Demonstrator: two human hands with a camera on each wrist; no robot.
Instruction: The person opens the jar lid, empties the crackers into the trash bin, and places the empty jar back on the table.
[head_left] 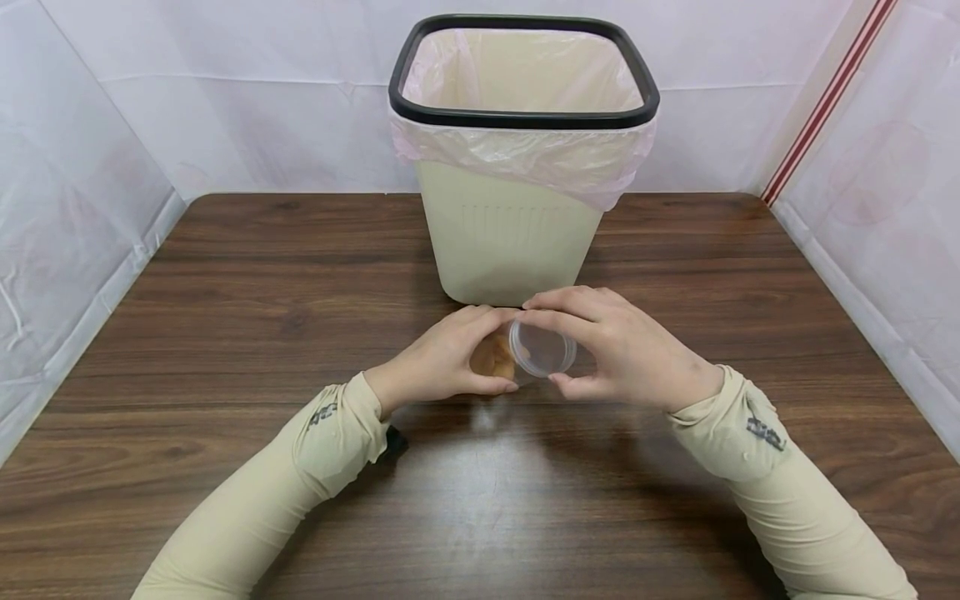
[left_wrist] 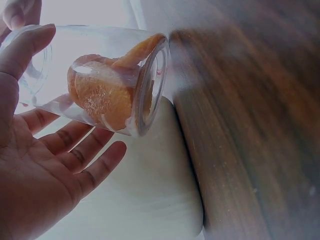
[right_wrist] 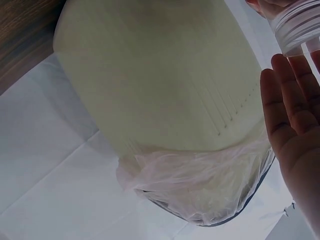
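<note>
My left hand (head_left: 442, 354) holds a clear jar (left_wrist: 115, 42) between thumb and fingers. Inside lie curved orange-brown pieces (left_wrist: 102, 92) resembling dried peel, gathered towards the jar's base. From the other side my right hand (head_left: 611, 346) grips the jar's clear round lid (head_left: 542, 346), thumb on the near side and fingers on the far side. The ridged rim shows at the right wrist view's upper right, above the right fingers (right_wrist: 280, 95). In the left wrist view the base faces the table; whether it touches is unclear. The head view hides much of the jar behind the left hand.
A cream bin (head_left: 510, 237) with a black rim and pinkish liner (head_left: 525, 154) stands just beyond both hands on the dark wooden table (head_left: 262, 275). White sheeting (head_left: 262, 125) encloses the back and sides. Something small and black (head_left: 393, 442) shows beside the left sleeve.
</note>
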